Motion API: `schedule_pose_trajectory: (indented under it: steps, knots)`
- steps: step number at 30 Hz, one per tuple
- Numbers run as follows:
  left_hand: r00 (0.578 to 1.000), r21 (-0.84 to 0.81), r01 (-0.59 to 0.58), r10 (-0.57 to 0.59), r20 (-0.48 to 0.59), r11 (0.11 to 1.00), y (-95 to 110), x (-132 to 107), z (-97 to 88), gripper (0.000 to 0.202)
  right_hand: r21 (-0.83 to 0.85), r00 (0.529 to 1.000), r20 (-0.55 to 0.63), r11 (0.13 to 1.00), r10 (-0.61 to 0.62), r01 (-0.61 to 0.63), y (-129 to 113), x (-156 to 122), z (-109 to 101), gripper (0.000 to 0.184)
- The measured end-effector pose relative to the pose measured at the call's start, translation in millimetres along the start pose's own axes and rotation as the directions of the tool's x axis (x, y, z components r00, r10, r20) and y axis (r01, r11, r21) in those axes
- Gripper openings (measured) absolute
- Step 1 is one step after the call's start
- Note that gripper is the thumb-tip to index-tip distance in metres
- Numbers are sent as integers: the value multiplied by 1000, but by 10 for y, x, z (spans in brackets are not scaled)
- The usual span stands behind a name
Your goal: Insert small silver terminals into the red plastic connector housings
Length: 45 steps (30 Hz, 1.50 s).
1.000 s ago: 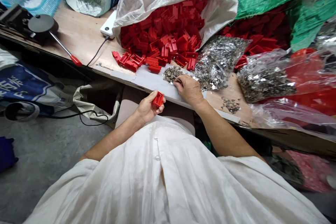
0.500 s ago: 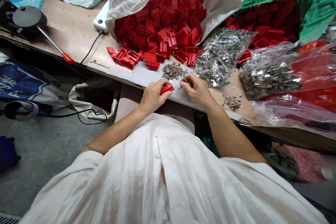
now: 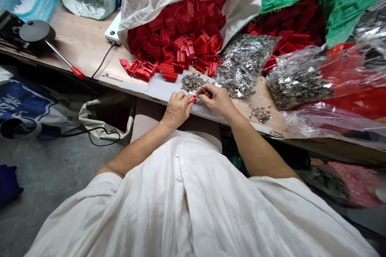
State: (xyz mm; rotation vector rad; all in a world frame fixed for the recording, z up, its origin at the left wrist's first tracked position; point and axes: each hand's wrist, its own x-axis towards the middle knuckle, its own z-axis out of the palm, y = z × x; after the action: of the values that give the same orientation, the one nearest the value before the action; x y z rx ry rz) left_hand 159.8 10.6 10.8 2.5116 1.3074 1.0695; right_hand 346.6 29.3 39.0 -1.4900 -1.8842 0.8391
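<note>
A small red plastic piece [image 3: 192, 98] sits pinched in the fingers of the left hand [image 3: 176, 109], mostly hidden, just above the near edge of the table [image 3: 90, 44]. Touching its right end is a small metal clip [image 3: 201, 93], thin and shiny, gripped by the right hand [image 3: 218, 100]. Its shape is too small to make out.

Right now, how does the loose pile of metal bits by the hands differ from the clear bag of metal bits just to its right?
The loose pile of metal bits is small and lies bare on the grey sheet. The clear bag of metal bits holds far more and wraps its load in plastic. The pile sits next to the right hand; the bag lies farther back. Both hold small shiny silver parts.
</note>
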Motion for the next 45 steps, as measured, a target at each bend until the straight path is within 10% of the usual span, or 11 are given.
schedule_pose_trajectory:
  steps: [16,26,35,41,45]
  knots:
    - [998,-55,59,-61,-29,997,-41,-66,0,22,-271,996,5,959,85,-81,-17,64,-35,16]
    - [996,-48,40,-43,-72,998,-54,-68,9,22,-610,957,-89,744,275,-271,-147,159,240,36]
    - [996,-57,71,-74,-46,996,-54,-63,25,20,-550,964,38,811,262,-199,-133,129,53,19]
    - [998,-18,49,-49,-31,999,-16,-29,42,21,-80,974,48,973,222,-218,-77,72,11,16]
    - [998,-6,59,-59,-27,998,0,-17,67,18,-61,978,-16,977,206,-206,-62,58,74,21]
